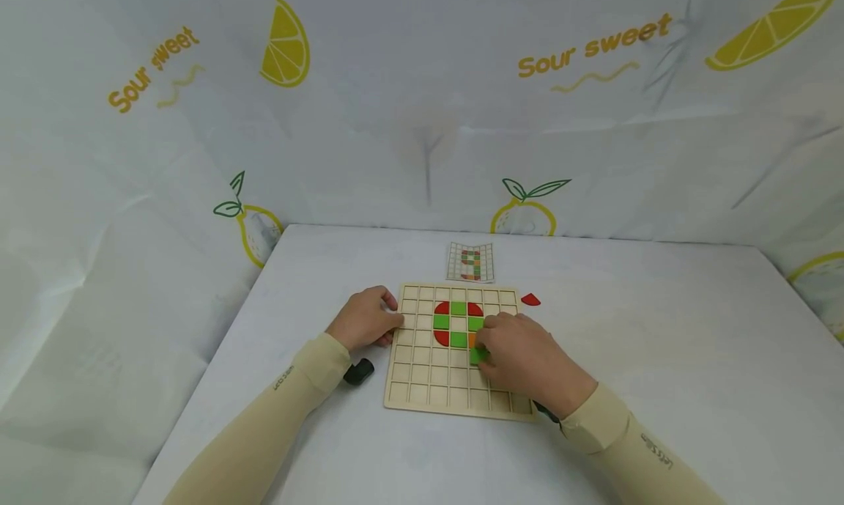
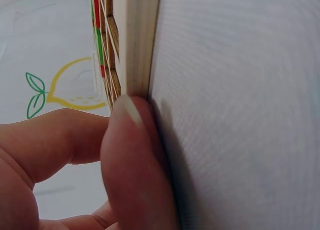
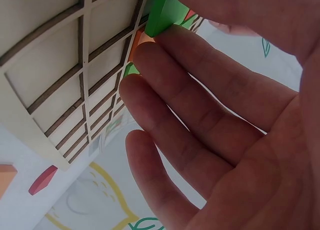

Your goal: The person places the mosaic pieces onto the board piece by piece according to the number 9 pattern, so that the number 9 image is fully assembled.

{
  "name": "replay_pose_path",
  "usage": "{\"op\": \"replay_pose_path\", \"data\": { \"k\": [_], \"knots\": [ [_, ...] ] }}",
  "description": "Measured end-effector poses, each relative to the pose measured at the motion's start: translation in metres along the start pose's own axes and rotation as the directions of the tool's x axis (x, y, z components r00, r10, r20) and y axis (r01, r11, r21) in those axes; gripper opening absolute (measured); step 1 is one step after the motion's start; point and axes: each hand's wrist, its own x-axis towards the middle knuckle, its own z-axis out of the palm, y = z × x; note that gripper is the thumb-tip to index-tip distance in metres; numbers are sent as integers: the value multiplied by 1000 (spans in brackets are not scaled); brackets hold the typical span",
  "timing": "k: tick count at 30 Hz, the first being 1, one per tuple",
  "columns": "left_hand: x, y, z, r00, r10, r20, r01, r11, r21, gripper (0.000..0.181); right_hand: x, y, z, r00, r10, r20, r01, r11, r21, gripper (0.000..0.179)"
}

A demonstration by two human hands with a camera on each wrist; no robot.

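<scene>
- White fabric (image 1: pixel 428 65) printed with lemons and "Sour sweet" hangs beyond both hands; a white table (image 1: pixel 679 344) spreads beneath them.
- The left hand (image 1: pixel 364 319) holds the gridded board (image 1: pixel 428 395) by its left edge, thumb and a bent finger coming together there.
- The right hand (image 1: pixel 524 352) pinches a tilted green tile (image 3: pixel 167 15) between thumb and index finger over the board, the other fingers lightly bent; whether the tile touches the grid cannot be told.
- Just beyond those fingertips sits an orange tile (image 1: pixel 472 340), partly covered.
- Left of the right hand, red rounded tiles (image 1: pixel 442 338) and green squares (image 1: pixel 458 339) join it around one bare cell.
- Beyond the right hand, off the board, lies a red piece (image 1: pixel 530 299), with an orange piece (image 3: pixel 6 179) near it.
- Farther ahead, between both hands, lies a pattern card (image 1: pixel 471 262).
- Close beside the left wrist is a dark object (image 1: pixel 359 371).
</scene>
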Motion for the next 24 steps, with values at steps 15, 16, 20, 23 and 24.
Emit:
{"op": "replay_pose_path", "data": {
  "k": [15,16,20,23,24],
  "knots": [
    [1,-1,0,1000,9,5,-9,1000,-1,23,-1,-2,1,1000,-12,-6,12,1000,-14,10],
    [1,-1,0,1000,8,4,-8,1000,0,23,-1,-2,2,1000,-13,-7,13,1000,-14,10],
    [1,-1,-1,1000,8,3,-8,1000,1,24,-1,-1,2,1000,-19,-11,19,1000,-14,10],
    [0,0,-1,1000,8,3,-8,1000,2,24,-1,0,2,999,-27,-19,26,1000,-15,9],
    [0,0,-1,1000,8,3,-8,1000,3,24,-1,0,2,999,-29,-22,29,999,-14,9]
  ]
}}
